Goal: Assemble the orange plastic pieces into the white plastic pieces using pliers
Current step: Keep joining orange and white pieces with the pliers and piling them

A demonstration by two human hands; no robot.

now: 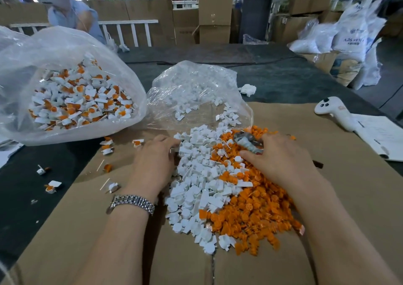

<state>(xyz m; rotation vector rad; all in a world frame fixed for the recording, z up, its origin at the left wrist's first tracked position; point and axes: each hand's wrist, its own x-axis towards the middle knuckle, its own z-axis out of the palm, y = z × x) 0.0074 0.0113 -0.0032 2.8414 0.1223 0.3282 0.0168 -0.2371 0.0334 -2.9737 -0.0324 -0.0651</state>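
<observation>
A heap of white plastic pieces [196, 182] lies on the brown cardboard [82, 230], with a heap of orange plastic pieces [253, 210] against its right side. My left hand [152, 160], with a metal watch on the wrist, rests at the left edge of the white heap, fingertips in the pieces; whether it grips one is hidden. My right hand [281, 156] is closed around grey pliers [247, 142], whose jaws point left over the orange pieces.
A clear bag of assembled white-and-orange pieces [80, 97] sits at the left. A clear bag of white pieces [196, 88] lies behind the heaps. A few assembled pieces [106, 147] are scattered left. A white controller [333, 110] and papers [383, 136] lie at the right. Another person stands at the far left.
</observation>
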